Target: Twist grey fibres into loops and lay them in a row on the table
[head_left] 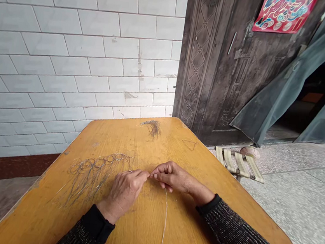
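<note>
My right hand (170,176) is closed in a pinch on a thin wire (165,220), whose pale tail hangs down below the fingers toward the near part of the table. Fingertip to fingertip with it, my left hand (125,190) is also pinched; the bit of wire between the two hands is mostly hidden. Just left of my left hand lies a row of looped wires (94,165) with long loose ends. Farther back rests a small bundle of wires (152,128).
Everything lies on a yellow wooden table (199,208). A bent wire (189,144) lies near its right edge. Beyond stand a white tiled wall (106,45) and a dark carved door (210,64). A strapped folding stool (238,164) stands at the right.
</note>
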The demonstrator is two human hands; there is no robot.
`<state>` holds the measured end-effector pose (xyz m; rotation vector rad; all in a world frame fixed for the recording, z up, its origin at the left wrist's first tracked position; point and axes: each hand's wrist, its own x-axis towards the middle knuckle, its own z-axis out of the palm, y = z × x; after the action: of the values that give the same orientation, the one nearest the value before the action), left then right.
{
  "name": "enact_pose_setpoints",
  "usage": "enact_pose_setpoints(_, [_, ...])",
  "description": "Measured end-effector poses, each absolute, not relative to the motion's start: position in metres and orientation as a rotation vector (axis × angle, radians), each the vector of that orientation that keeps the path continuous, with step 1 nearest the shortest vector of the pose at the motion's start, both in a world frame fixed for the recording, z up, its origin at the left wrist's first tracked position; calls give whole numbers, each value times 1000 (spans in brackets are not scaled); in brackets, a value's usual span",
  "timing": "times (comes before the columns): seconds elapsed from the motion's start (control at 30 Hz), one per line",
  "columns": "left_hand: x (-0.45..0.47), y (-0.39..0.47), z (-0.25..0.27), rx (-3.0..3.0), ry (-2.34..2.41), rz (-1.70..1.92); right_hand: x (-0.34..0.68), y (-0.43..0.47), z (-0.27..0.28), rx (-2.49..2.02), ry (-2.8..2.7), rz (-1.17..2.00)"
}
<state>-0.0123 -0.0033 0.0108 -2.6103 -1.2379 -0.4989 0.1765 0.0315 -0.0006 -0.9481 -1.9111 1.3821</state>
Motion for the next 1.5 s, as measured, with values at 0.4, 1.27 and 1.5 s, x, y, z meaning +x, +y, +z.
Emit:
enact_pose_setpoints(0.4, [-23, 6, 11, -2441, -1236, -533, 175, 33, 1, -924, -1761, 1510])
enact_pose_setpoints(1.27, [-20, 3, 16, -2501, -1163, -596, 177, 34, -3, -860, -1767, 1627])
enact_pose_setpoints(1.5, [-16, 6, 7, -2628, -1175, -731, 169, 31, -9, -789, -1793, 1684])
